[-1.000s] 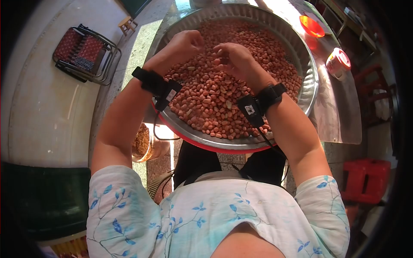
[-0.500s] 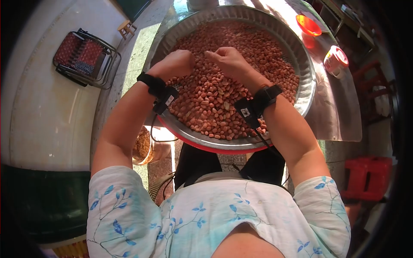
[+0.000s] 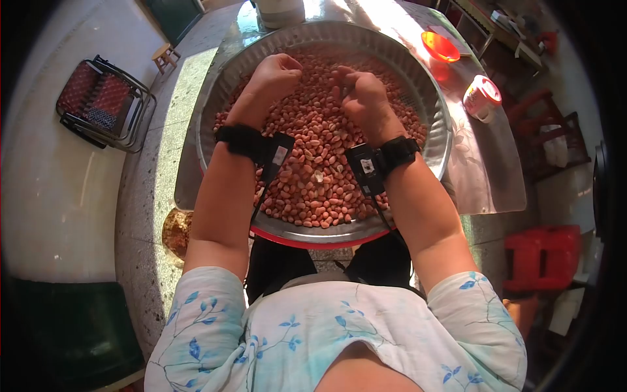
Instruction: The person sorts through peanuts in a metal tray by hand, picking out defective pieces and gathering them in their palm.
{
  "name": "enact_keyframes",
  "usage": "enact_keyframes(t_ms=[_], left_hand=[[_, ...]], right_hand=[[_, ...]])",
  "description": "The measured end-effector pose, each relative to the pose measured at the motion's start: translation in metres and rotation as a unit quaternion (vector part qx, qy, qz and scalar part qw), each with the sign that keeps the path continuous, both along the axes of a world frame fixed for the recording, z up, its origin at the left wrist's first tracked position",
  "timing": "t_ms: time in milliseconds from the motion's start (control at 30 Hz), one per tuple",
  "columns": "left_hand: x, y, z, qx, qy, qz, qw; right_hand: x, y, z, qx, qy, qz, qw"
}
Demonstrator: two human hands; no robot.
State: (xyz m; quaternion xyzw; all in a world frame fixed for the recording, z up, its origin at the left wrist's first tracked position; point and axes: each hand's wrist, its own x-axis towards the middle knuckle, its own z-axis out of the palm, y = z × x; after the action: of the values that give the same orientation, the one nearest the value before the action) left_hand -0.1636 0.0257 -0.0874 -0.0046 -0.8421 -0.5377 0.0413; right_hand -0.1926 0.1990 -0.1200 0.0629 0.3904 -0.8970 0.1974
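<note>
A wide round metal tray point(image 3: 434, 130) holds a thick layer of reddish-brown peanuts point(image 3: 313, 189). Over the left part of the peanuts is my left hand point(image 3: 277, 75), its fingers curled and pressed together; what they hold, if anything, is too small to name. My right hand point(image 3: 364, 95) is just to the right, palm partly turned up, with its fingers bent inward around something I cannot make out. The two hands are apart. Each wrist wears a black strap with a small box and a cable.
An orange bowl point(image 3: 440, 47) and a white-and-red tub point(image 3: 482, 98) stand on the table point(image 3: 493, 176) right of the tray. A pale container point(image 3: 279, 12) is behind it. Left are a folded chair point(image 3: 104, 101) and small stool point(image 3: 165, 57); a red stool point(image 3: 542, 258) is at right.
The camera view has shifted, moving the tray and table left and slightly down in the picture. My right hand has turned its palm more upward, and its fingers have loosened from a tighter fist.
</note>
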Motion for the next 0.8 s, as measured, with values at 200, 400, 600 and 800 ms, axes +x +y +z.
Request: enact_keyframes(t_ms=[200, 400, 600, 800], left_hand=[[-0.022, 0.010, 0.032, -0.116, -0.009, -0.045, 0.992], [-0.069, 0.021, 0.056, -0.141, 0.040, -0.050, 0.988], [-0.066, 0.027, -0.012, -0.390, -0.054, -0.058, 0.917], [-0.067, 0.028, -0.042, -0.411, -0.110, 0.008, 0.905]], right_hand=[[-0.017, 0.024, 0.010, 0.040, 0.009, -0.157, 0.987], [-0.012, 0.018, 0.011, 0.098, 0.036, -0.136, 0.985], [-0.016, 0.020, 0.009, 0.122, 0.043, -0.071, 0.989], [-0.016, 0.015, 0.004, 0.082, 0.093, 0.009, 0.992]])
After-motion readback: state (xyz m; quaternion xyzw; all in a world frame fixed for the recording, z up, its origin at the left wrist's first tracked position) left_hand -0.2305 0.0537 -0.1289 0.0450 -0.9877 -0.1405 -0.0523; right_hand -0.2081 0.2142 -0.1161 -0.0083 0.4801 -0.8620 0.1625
